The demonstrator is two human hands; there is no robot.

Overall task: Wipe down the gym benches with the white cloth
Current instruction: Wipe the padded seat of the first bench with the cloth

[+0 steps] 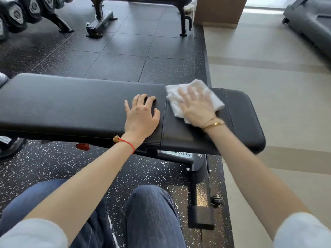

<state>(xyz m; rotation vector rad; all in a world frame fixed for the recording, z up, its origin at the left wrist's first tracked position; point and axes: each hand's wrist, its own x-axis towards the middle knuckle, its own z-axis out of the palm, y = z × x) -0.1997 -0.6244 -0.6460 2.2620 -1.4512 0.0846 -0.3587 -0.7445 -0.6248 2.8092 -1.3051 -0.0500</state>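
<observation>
The right hand point(196, 106) is pressing flat and open on the white cloth point(194, 97), while the left hand point(141, 115) is resting open just beside it on the black surface point(62, 102)

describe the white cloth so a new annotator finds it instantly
Start at the long black padded bench across the frame and follow it to its shorter right-hand pad. The white cloth lies crumpled there, flat under the right hand; the left hand beside it presses bare pad.

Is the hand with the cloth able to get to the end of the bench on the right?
Probably yes. The right hand presses the white cloth flat on the bench pad, and the pad's right end is bare and close by, with nothing lying between.
</observation>
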